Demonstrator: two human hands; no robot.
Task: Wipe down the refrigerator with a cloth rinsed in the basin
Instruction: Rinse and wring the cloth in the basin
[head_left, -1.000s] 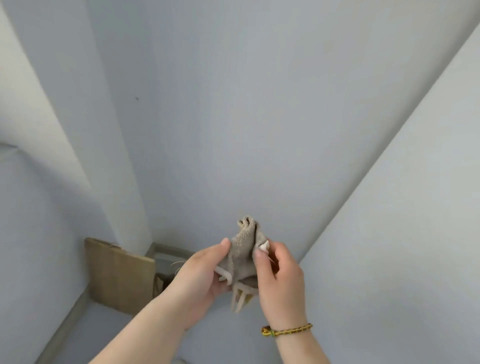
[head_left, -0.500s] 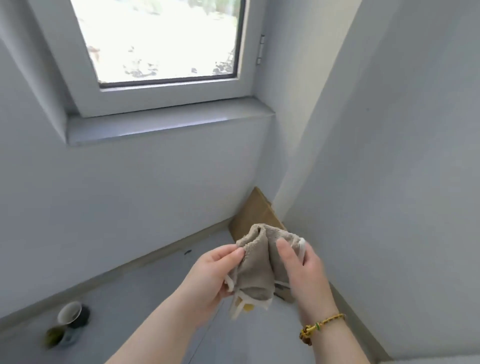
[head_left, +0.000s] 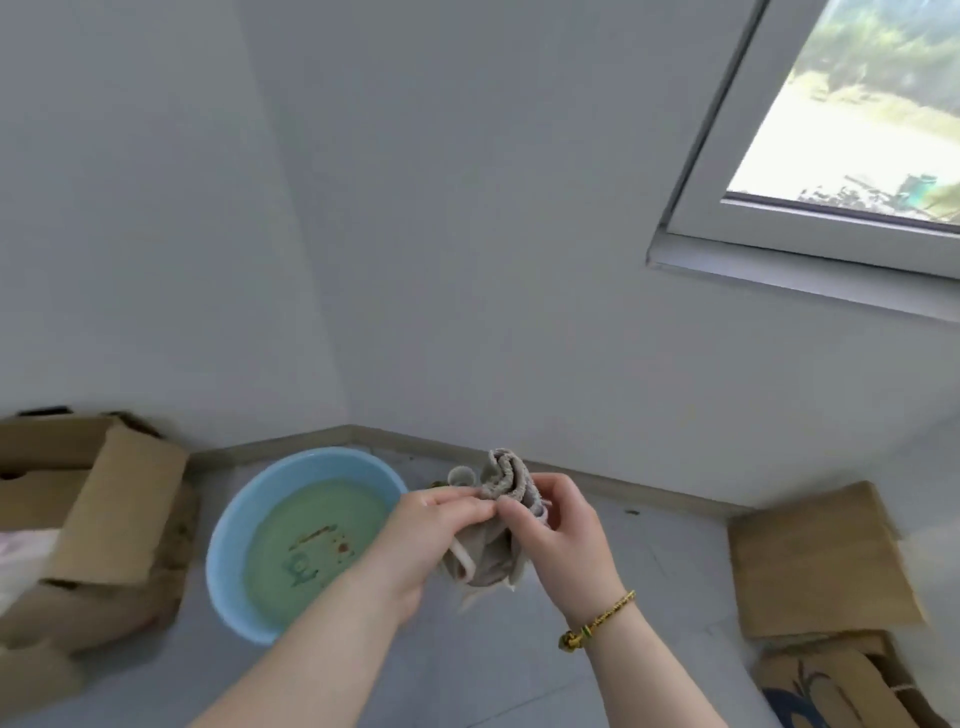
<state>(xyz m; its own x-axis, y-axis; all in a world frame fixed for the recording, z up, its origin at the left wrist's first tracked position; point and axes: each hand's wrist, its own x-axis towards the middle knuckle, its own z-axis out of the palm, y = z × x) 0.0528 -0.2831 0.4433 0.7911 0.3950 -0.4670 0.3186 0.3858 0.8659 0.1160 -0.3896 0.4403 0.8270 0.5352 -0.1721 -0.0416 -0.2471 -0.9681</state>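
Note:
A bunched grey-beige cloth (head_left: 501, 480) is held upright between both hands in front of me. My left hand (head_left: 423, 540) pinches its left side with fingers and thumb. My right hand (head_left: 563, 540), with a gold bracelet at the wrist, grips its right side. A light blue basin (head_left: 228, 540) with greenish water stands on the grey floor in the corner, just left of and below my hands. The refrigerator is out of view.
An open cardboard box (head_left: 104, 514) stands left of the basin. Flattened cardboard (head_left: 815, 561) and another box (head_left: 841, 686) lie at the right by the wall. A window (head_left: 852, 114) is at the upper right. White walls meet behind the basin.
The view has swung left from the fridge side past the window to the corner, bringing the basin and boxes into sight. Both hands still hold the cloth, now bunched tighter.

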